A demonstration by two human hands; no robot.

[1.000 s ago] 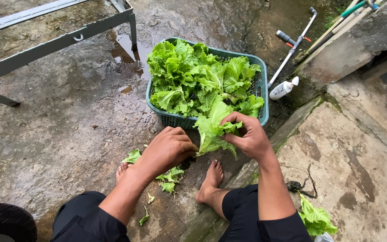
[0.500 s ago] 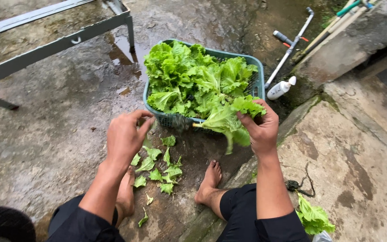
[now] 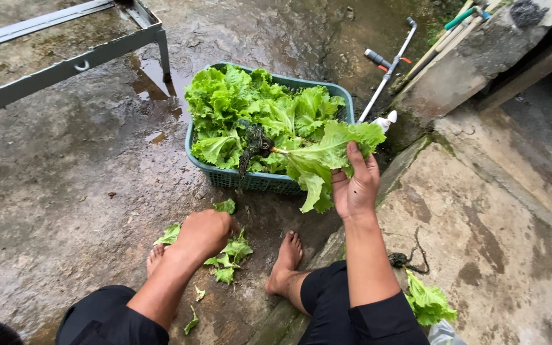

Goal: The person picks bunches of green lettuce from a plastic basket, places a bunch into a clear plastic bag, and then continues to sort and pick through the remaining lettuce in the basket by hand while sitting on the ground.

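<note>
Right hand [image 3: 354, 185]: closed on a lettuce plant [image 3: 319, 156], held above the near rim of the teal basket [image 3: 347, 105].
Left hand [image 3: 204, 231]: lowered over torn leaves [image 3: 230, 252] on wet concrete; grip cannot be told.

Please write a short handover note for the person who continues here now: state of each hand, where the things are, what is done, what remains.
Right hand: raised, gripping a whole green lettuce plant with dark roots, held above the near rim of the teal plastic basket.
Left hand: down low on the pile of torn green leaf scraps on the wet concrete ground, between the bare feet.
Done: some leaves are off and lie on the ground.
Left: the basket holds many more lettuce plants; a loose green leaf lies by the right leg.
</note>
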